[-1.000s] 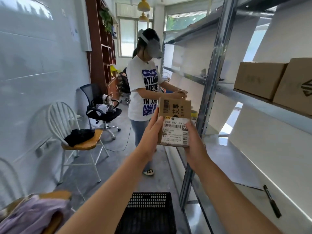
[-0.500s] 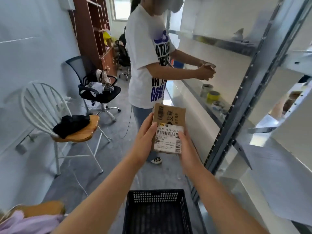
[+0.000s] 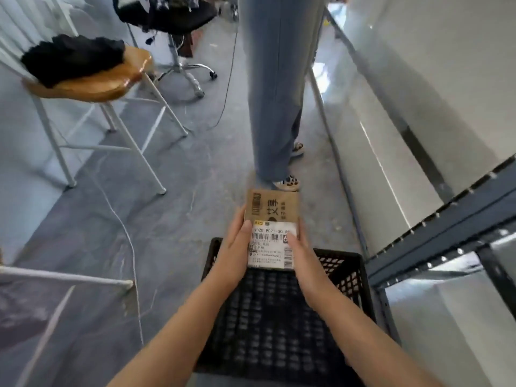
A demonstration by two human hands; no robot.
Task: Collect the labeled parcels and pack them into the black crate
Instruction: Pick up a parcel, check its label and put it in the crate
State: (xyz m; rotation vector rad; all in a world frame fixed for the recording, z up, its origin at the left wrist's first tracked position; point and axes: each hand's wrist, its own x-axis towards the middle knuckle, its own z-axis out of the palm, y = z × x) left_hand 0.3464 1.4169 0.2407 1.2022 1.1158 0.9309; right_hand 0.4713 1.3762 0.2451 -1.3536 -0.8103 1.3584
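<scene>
Head cam, looking steeply down at grey floor [image 3: 173, 208].

Parcel [image 3: 272, 210]: small flat brown carton w/ printed barcode, white shipping label [image 3: 269, 247] on its lower half. Sits at frame ctr, just below middle, label side up toward cam. Held in the air btwn both hands. In the frame its lower edge overlaps the far rim of the black crate [image 3: 344, 270]; height above the crate can't be told.

L hand [image 3: 234, 252]: grips parcel's left edge, thumb laid on the front by the label, fingers tucked behind, out of sight.
R hand [image 3: 304, 263]: grips the right edge, thumb on the label, fingers behind. Both forearms reach in from bottom of frame.

Crate: perforated plastic, on the floor at lower ctr, under the forearms. Inside looks dark; contents not readable.

Surroundings:
- Second person's legs [image 3: 275, 93], grey-blue trousers, upper ctr; patterned shoe [image 3: 287, 183] just beyond the parcel.
- White-legged chair w/ wooden seat [image 3: 92, 82], upper left; black cloth [image 3: 72, 58] heaped on it.
- Office chair base [image 3: 184, 68], top ctr-left.
- White cord [image 3: 128, 238] trailing across floor, left of the crate.
- Metal rack upright [image 3: 446, 227], right side, next to the crate.
</scene>
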